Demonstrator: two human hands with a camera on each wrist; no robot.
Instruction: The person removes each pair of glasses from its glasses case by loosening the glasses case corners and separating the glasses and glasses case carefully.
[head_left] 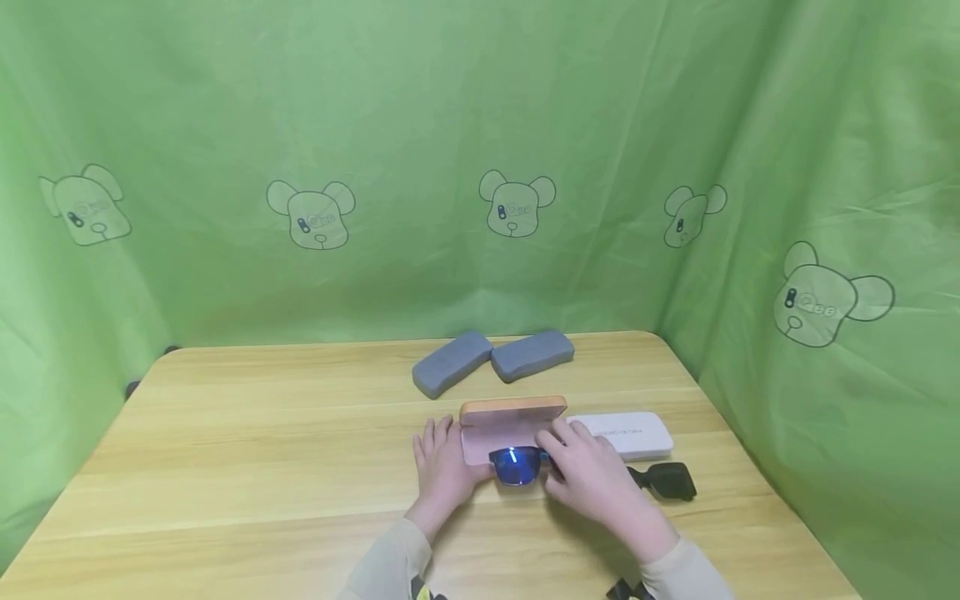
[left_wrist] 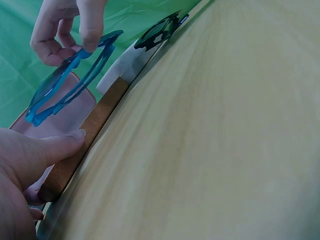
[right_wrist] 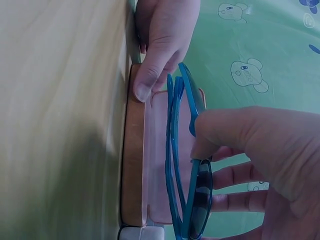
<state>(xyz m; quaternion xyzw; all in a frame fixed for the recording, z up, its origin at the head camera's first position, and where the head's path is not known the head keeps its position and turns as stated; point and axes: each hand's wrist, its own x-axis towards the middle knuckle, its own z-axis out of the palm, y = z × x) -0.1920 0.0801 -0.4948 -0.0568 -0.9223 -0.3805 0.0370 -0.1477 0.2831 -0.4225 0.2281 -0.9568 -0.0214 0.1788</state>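
Note:
A brown glasses case [head_left: 513,406] with a pink lining lies open on the table, its lid raised at the back. My left hand [head_left: 444,468] holds the case's left end, thumb along the front edge, as the left wrist view shows; its other fingers are partly hidden. Above the case, my right hand [head_left: 592,477] pinches sunglasses [head_left: 517,467] near the bridge. The sunglasses have blue mirrored lenses and a blue frame [right_wrist: 173,150], and their temples are folded in. The fingers partly cover one lens in the head view.
To the right is a white glasses case [head_left: 633,433], beside black sunglasses [head_left: 671,481] partly behind my right wrist. Two grey cases [head_left: 452,364] stand near the table's back edge. Green curtain [head_left: 420,275] with bear-head drawings surrounds the wooden table [head_left: 262,467].

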